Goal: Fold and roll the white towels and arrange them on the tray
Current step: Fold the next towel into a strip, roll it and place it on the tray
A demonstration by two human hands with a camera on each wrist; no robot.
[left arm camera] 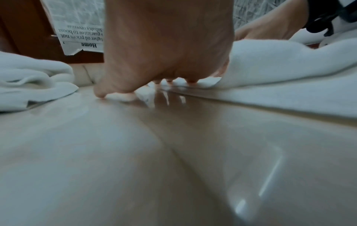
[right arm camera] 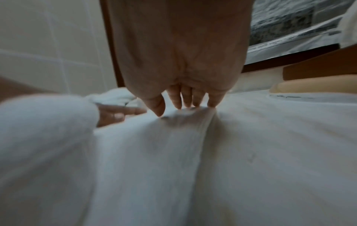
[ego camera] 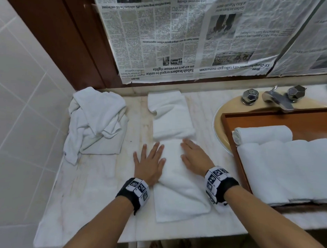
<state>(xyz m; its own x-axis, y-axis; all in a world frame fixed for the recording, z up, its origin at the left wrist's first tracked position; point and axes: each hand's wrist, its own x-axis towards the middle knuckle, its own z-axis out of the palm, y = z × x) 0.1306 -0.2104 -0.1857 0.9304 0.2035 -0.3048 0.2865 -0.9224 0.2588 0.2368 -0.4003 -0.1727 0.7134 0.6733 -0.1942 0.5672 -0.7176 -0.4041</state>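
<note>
At frame centre the folded white towel (ego camera: pixel 173 161) lies lengthwise on the worktop (ego camera: pixel 94 177), left hand (ego camera: pixel 148 164) and right hand (ego camera: pixel 194 158) pressing flat, each grip open, so uneven pressure could skew its edges before rolling.

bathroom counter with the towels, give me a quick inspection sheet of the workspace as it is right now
surface: marble counter, faint stains, glossy in the left wrist view
job's things: long folded towel lying flat mid-counter; rolled towels on the wooden tray, which sits over the sink
clutter: crumpled towel pile at the counter's left end
hands: left hand flat, partly on the towel's left edge; right hand flat on the towel, fingers straight
cables: nothing seen
surroundings: newspaper covering the wall behind; faucet; white wall tiles at left
</note>
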